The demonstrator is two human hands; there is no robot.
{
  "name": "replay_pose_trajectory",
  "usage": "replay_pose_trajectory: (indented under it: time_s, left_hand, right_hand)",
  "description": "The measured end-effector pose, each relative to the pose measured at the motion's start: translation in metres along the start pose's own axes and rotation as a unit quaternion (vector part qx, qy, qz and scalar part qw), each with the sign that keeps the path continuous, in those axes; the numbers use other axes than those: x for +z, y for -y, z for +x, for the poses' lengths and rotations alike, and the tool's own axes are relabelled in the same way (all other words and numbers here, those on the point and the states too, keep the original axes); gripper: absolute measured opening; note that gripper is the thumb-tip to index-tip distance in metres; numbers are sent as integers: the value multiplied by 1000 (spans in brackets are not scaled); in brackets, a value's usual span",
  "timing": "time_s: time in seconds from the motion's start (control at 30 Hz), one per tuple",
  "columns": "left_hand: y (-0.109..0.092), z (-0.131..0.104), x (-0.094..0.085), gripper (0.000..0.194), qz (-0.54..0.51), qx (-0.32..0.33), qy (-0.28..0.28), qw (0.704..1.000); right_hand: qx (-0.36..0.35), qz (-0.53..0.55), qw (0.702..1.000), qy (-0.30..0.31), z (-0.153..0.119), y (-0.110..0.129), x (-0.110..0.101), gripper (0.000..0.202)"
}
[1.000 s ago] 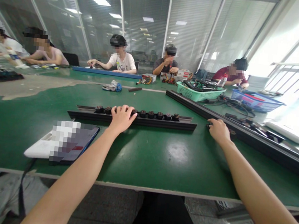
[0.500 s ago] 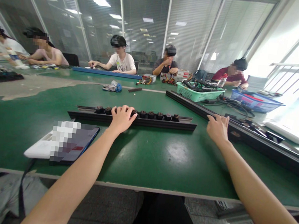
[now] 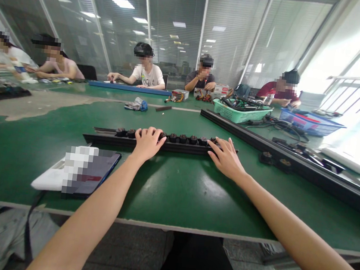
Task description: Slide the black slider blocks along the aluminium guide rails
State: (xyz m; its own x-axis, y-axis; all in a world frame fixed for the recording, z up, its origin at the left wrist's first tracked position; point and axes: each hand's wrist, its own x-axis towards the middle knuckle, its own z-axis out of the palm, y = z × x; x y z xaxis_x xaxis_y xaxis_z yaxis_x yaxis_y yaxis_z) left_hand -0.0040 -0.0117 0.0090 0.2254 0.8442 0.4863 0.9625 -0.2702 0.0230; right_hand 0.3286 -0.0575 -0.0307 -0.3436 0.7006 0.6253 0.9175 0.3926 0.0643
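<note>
A short black rail (image 3: 185, 148) lies across the green table, with several round black parts (image 3: 183, 139) in a row along it. My left hand (image 3: 147, 143) rests over the left half of the row, its fingers bent over the rail and its thumb to the right; what is under the fingers is hidden. At the right end of the row, my right hand (image 3: 226, 156) reaches over the rail with its fingers spread. Two more round black parts (image 3: 266, 157) lie on the table beside a long black rail (image 3: 307, 162) at the right.
A white device (image 3: 52, 172) and a dark phone (image 3: 102, 176) lie at the near left. Farther back are a grey-blue cloth (image 3: 136, 104), a green basket (image 3: 241, 112) and a blue basket (image 3: 311, 123). Several people sit across the table (image 3: 173, 195).
My right hand has moved left from beside the long rail to the right end of the short rail, uncovering the round part beside the long rail. My left hand stays in place.
</note>
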Motion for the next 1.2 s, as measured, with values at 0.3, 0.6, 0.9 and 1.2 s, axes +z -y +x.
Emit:
replay_pose_trajectory:
  time_s: [0.3, 0.6, 0.9, 1.2]
  left_hand:
    - [0, -1, -1, 40, -6, -1, 1, 1000]
    - [-2, -1, -3, 41, -3, -1, 6, 1000]
    - [-1, 0, -2, 40, -11, -6, 5, 1000]
    - [0, 1, -1, 39, -6, -7, 1, 1000]
  right_hand:
    - [-20, 8, 1000, 15, -1, 2, 4, 51]
    - [-17, 17, 999, 30, 0, 5, 8, 55]
    - [-4, 13, 1000, 20, 3, 5, 4, 52]
    - [-3, 28, 1000, 9, 4, 3, 3, 49]
